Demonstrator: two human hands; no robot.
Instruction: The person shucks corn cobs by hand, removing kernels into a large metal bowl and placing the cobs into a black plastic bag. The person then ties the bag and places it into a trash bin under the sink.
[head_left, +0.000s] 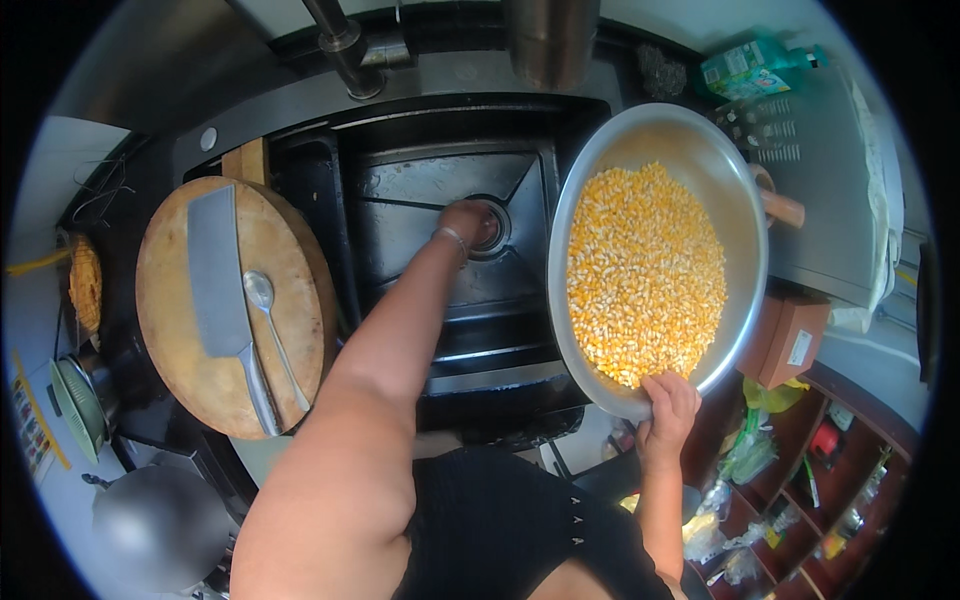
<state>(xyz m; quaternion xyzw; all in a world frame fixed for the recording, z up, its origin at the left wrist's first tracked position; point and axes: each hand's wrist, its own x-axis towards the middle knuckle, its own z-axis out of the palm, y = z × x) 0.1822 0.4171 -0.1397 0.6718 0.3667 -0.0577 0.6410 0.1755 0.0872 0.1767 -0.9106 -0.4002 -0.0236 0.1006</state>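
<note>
My left hand (466, 223) reaches down into the black sink (390, 262), its fingers at the round drain (495, 229). The fingertips are partly hidden, so whether they hold anything is unclear. My right hand (670, 409) grips the near rim of a large metal basin (731, 187), thumb outside and fingers over the edge. Yellow corn kernels (645, 277) fill much of the basin, which stands just right of the sink. Left of the sink, a round wooden chopping board (161, 322) bears a cleaver (215, 277) and a metal spoon (261, 291).
Behind the sink rise a dark metal faucet (349, 56) and a metal cylinder (551, 45). At the right are a green bottle (750, 71), a grey metal appliance (825, 202), a brown box (787, 341) and wooden shelving (814, 480) with bags. A wok-like metal dome (161, 525) lies lower left.
</note>
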